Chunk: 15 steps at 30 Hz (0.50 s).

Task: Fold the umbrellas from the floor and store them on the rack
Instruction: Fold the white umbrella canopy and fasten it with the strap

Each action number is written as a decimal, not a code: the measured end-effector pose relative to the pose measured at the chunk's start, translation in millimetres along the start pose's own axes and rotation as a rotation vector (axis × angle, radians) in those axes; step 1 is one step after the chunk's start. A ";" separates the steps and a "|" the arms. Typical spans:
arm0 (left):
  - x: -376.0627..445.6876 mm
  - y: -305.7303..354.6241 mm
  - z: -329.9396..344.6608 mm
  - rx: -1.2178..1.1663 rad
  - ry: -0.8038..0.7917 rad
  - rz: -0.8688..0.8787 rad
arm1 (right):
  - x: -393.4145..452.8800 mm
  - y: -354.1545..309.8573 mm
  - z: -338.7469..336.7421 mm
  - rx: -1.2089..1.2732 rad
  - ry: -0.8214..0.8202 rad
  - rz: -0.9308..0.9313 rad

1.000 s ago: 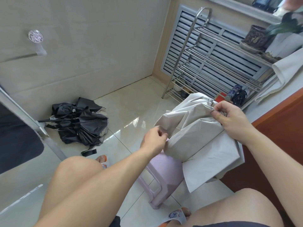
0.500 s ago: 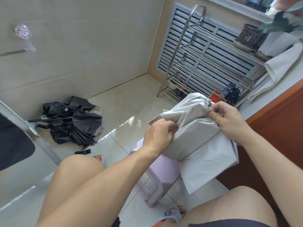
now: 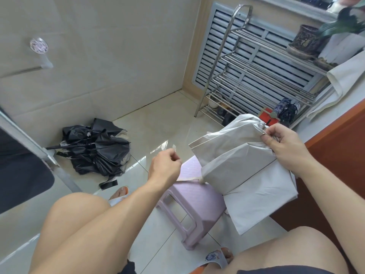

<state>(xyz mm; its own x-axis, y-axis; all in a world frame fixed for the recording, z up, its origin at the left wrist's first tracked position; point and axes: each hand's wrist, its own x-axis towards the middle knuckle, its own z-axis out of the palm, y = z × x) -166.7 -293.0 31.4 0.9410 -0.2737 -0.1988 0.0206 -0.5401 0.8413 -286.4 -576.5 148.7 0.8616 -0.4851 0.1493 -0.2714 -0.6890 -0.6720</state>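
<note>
Pinching the grey umbrella at its gathered top, my right hand holds it; my left hand hangs apart, fingers loosely curled, holding nothing.

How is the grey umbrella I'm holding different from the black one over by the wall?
The grey umbrella is pale and held up over the stool, pinched by the right hand; the black umbrella is dark and lies untouched on the floor. The grey one's panels hang smooth; the black one is a crumpled heap. Neither is on the rack yet.
</note>
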 end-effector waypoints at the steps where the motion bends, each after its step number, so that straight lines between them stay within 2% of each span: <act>1: -0.3 -1.4 -3.9 -0.003 -0.014 0.014 | 0.0 0.0 0.2 -0.003 0.002 -0.001; 4: 1.0 -0.7 -6.8 -0.013 -0.024 0.156 | -2.6 -3.4 2.5 0.006 -0.006 -0.015; 9: -5.1 25.4 -7.0 -0.030 0.038 0.561 | -10.6 -10.7 10.0 -0.047 -0.048 -0.118; 12: -5.5 37.3 -18.5 -0.156 0.052 0.613 | -17.1 -17.9 16.9 -0.042 -0.096 -0.189; 15: -10.6 41.1 -26.8 -0.269 -0.044 0.554 | -21.5 -26.8 25.7 -0.047 -0.118 -0.276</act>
<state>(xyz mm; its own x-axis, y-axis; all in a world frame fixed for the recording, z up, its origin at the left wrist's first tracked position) -166.8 -291.0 81.6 0.8215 -0.4917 0.2888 -0.3779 -0.0900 0.9215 -286.7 -533.7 144.8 0.9487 -0.2124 0.2343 -0.0378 -0.8117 -0.5828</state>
